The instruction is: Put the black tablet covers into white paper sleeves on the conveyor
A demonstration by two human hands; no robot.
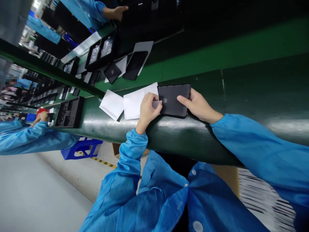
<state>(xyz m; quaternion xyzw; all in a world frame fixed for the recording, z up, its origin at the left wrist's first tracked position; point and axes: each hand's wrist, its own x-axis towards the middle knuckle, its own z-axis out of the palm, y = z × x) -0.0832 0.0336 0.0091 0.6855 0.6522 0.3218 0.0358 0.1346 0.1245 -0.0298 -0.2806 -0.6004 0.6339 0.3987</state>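
A flat black tablet-like slab (172,108) with a small grey square on its face lies at the near side of the green bench. My right hand (200,104) grips its right end, thumb on top and fingers underneath. At the slab's left edge, my left hand (150,108) is closed in a pinch at the border of a white sleeve (135,103). The left thumb tip touches the slab. Whether the slab's left end lies inside the sleeve is hidden by the fingers. Beside it, further left, lies another white sheet (112,104).
Across the green bench (193,64) lie another black slab (135,65) on a white sleeve and a smaller black piece (112,73). Black trays (70,112) stand to the left. A green bar (53,74) crosses overhead. Co-workers' hands (118,13) show at the far side and left.
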